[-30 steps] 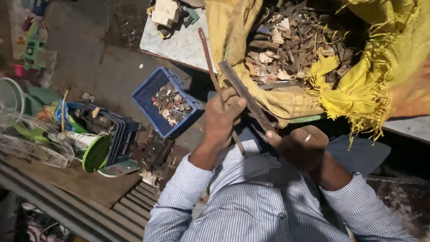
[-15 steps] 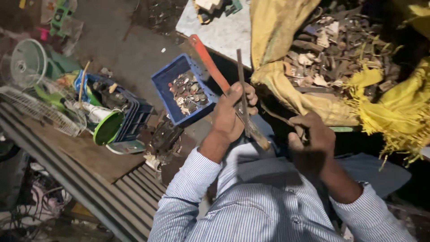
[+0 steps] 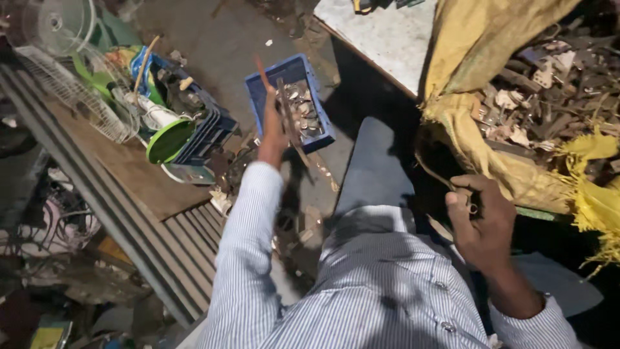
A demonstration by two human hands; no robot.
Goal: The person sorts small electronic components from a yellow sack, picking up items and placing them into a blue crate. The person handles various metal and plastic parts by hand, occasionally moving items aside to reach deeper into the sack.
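My left hand (image 3: 272, 132) clenched round thin rusty metal rods (image 3: 289, 119) over the blue plastic crate (image 3: 292, 71) of scrap, my right hand (image 3: 479, 216) curled on a small dark metal piece (image 3: 473, 208) beside the frayed yellow woven sack (image 3: 481, 152)

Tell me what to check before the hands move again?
1. Left hand grips its long rusty pieces: ok, fingers closed round them.
2. Pieces are over the blue crate: ok, they reach above it.
3. Crate has room: ok, metal bits cover only its bottom.
4. Right hand holds something: ok, a small metal piece with a thin curved strip; what it is, cannot tell.
5. Yellow sack lies open: ok, scrap shows inside.
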